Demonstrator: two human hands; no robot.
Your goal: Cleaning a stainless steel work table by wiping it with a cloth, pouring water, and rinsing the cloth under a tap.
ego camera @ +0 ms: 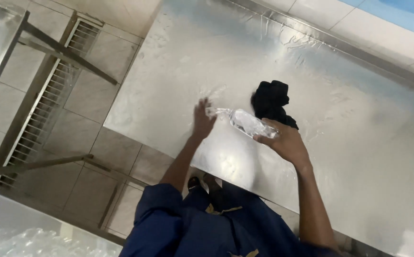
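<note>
Fingers of the right hand [283,142] are curled around the base of a clear plastic bottle [243,122], which lies almost flat above the steel table [359,143]; its long axis runs from 4 o'clock to 10 o'clock, the neck pointing to 10 o'clock. The left hand [202,120], fingers together and bent, touches the neck end. A black cloth [270,100] lies at 1 o'clock from the bottle.

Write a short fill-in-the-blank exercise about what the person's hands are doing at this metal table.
1. The right hand holds a clear plastic ____.
2. The left hand rests flat on the ____ table.
3. Beside the right hand lies a crumpled ____ cloth.

Missing words: bottle; metal; black
</note>
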